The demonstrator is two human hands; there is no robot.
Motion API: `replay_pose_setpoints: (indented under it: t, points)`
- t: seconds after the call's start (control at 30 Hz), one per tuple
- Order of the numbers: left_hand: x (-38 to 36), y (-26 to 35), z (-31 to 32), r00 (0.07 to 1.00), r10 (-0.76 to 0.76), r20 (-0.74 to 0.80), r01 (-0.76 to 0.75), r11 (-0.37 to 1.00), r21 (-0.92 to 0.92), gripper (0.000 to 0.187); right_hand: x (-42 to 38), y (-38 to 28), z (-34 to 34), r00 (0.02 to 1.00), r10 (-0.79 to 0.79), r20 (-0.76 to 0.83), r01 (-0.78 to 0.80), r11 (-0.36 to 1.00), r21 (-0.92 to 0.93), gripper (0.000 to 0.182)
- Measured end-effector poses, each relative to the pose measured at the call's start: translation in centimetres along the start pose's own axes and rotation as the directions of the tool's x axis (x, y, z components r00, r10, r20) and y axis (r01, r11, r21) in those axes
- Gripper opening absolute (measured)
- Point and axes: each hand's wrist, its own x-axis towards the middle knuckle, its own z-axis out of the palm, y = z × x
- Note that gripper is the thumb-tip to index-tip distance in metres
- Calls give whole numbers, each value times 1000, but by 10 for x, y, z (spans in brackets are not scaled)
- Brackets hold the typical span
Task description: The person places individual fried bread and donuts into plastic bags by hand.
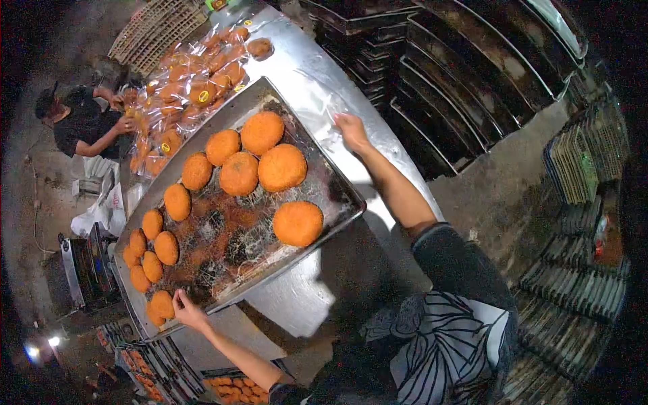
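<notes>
Obs.: your L hand (192, 315) is at the tray (229, 246) rim, fingertips by a bun (162, 304); can't tell if gripping. Your R hand (352, 131) is over the tabletop (297, 50), fingers curled, poss. on clear plastic; unconfirmed. Loose buns lie in tray, next to bagged buns (202, 94). Step in hand, est.: bun handling at tray. Next move calls for light pinch, min. contact w/ adj. bun.

The left hand (192, 314) has its fingers beside an orange-brown bun (160, 305) at the edge of a crumb-strewn tray (233, 233). The right hand (352, 133) is over the shiny worktop (290, 47) (its grip is unclear), near bagged buns (202, 94) and a co-worker (88, 121).
</notes>
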Motion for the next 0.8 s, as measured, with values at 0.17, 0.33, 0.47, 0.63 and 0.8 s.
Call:
replay_pose_setpoints:
  t: [0.17, 0.33, 0.47, 0.63, 0.8]
  points:
    - [3, -6, -1, 999, 33, 23, -33, 999, 17, 33, -99, -13, -101, 951, 38, 306, -4, 994, -113, 28]
    - [4, -12, 1, 997, 38, 61, -35, 998, -49, 30, -167, -23, -118, 940, 321, -115, -325, 945, -17, 32]
    - [8, -19, 2, 997, 57, 56, -56, 998, -21, 29, -172, -2, -92, 909, 297, -292, -140, 878, 458, 29]
    - [-3, -1, -1, 998, 56, 20, -58, 994, 95, 29, -156, -13, -82, 814, 556, -170, -379, 730, 570, 26]
    - [0, -12, 0, 1000, 25, -13, -23, 993, 116, 32, -134, -18, -75, 755, 640, -142, -427, 644, 635, 15]
